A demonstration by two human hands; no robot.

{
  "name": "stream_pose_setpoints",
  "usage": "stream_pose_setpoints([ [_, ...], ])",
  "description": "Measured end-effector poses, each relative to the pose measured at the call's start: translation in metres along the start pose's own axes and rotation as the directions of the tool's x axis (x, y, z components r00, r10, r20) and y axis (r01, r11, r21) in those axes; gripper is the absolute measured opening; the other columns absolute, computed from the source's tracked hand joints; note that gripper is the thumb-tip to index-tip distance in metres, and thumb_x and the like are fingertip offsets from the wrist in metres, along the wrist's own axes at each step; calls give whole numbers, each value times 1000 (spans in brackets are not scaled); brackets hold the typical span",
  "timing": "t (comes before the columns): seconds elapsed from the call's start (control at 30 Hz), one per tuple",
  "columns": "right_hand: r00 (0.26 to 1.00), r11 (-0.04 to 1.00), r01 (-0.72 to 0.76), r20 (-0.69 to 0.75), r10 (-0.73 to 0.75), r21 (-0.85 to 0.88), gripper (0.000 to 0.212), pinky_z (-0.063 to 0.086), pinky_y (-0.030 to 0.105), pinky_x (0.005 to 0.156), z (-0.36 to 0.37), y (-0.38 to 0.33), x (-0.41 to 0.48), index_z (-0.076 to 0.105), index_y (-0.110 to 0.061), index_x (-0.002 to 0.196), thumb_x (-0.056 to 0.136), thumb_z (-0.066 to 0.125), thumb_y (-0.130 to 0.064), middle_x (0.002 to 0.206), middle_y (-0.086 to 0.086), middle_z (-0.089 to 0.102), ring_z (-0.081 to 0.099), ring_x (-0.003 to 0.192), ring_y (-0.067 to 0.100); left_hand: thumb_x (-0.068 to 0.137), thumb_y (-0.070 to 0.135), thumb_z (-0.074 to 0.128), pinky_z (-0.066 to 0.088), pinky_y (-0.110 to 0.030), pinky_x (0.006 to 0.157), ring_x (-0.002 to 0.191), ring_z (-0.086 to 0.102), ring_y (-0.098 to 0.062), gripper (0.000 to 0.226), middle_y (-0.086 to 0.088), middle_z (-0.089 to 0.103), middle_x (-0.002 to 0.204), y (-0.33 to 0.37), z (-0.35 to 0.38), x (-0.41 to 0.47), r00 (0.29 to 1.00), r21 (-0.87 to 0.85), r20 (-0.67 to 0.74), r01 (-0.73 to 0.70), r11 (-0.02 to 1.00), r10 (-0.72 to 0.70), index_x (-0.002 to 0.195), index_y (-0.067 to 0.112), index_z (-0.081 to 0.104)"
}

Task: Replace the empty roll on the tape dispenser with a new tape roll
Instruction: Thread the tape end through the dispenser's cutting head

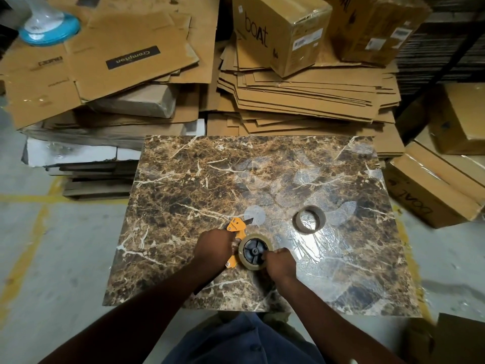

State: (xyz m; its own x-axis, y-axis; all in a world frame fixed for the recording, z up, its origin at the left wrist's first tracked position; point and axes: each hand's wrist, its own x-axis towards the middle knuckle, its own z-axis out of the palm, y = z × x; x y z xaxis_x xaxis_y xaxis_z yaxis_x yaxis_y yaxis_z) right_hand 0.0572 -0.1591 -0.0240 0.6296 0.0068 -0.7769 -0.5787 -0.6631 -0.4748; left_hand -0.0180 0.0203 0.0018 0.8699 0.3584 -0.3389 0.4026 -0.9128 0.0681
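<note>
An orange tape dispenser (pixel 237 227) lies on the marbled board (pixel 183 185), near its front edge. My left hand (pixel 214 246) grips the dispenser's body. A new roll of clear tape (pixel 254 252) sits on the dispenser's black hub. My right hand (pixel 280 264) holds that roll at its right edge. The empty brown cardboard core (pixel 309 219) lies flat on the board, to the right and a little farther away, apart from both hands.
Stacks of flattened cardboard (pixel 301 95) and closed boxes (pixel 283 30) crowd the far side. More boxes (pixel 430 190) stand at the right. A blue and white fan base (pixel 49 24) is at the far left. Grey floor with yellow lines (pixel 39 222) lies left.
</note>
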Motion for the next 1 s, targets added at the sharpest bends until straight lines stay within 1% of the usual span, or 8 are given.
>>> stream_pose_setpoints([
  [0.1,1000,1000,16,2,-16,-24,46,57,45,77,-2,-4,-1,60,-6,102,71,75,-36,103,16,71,69,92,33,89,24,56,52,-32,69,84,71,-29,24,-6,76,89,-5,-3,2,999,-52,40,-13,999,15,103,25,75],
  [0.3,999,998,43,1,-43,-44,45,55,43,77,-2,-6,2,61,-6,105,76,77,-35,106,16,70,68,96,34,80,55,46,51,-38,88,92,71,-28,49,-2,75,96,3,-2,-3,987,-67,99,-118,991,124,119,36,70],
  [0.53,994,969,106,61,-94,-223,51,50,35,68,-10,-13,-1,58,-5,98,66,69,-43,96,13,69,64,79,28,99,32,44,46,-42,92,88,70,-30,29,-5,74,89,8,7,-5,995,25,70,-74,997,72,90,21,69],
  [0.63,948,787,274,15,-319,-554,60,53,39,79,-12,-31,-14,53,-7,126,75,68,-36,117,14,62,65,104,34,100,33,46,53,-37,76,75,69,-30,34,-6,70,77,4,8,-4,994,-17,38,-98,995,99,79,18,69],
  [0.7,793,545,483,78,-604,-685,61,53,41,83,-7,-47,-23,48,-11,138,82,63,-29,124,12,58,60,108,32,99,32,46,48,-33,62,71,68,-31,38,-8,67,73,3,10,-5,996,-87,29,-80,993,83,71,16,65],
  [0.77,633,351,643,215,-744,-681,63,51,44,92,4,-66,-29,47,-14,145,86,56,-32,137,11,57,57,116,33,94,29,47,43,-34,60,73,68,-33,34,-10,69,76,1,14,-5,998,-164,21,-47,985,51,73,13,68],
  [0.87,601,208,728,462,-652,-654,80,34,55,115,18,-84,-25,31,-19,157,86,59,-42,163,9,33,38,142,34,83,21,57,41,-31,56,64,67,-33,22,-11,73,73,0,16,-3,999,-241,-43,-40,970,30,74,8,73],
  [1.0,547,24,776,654,-524,-630,84,20,62,120,28,-88,-8,20,-28,161,89,57,-50,171,4,16,26,151,30,58,14,69,33,-24,35,33,50,-18,15,-3,57,43,-6,22,-6,996,-319,-90,-51,946,23,46,14,60],
])
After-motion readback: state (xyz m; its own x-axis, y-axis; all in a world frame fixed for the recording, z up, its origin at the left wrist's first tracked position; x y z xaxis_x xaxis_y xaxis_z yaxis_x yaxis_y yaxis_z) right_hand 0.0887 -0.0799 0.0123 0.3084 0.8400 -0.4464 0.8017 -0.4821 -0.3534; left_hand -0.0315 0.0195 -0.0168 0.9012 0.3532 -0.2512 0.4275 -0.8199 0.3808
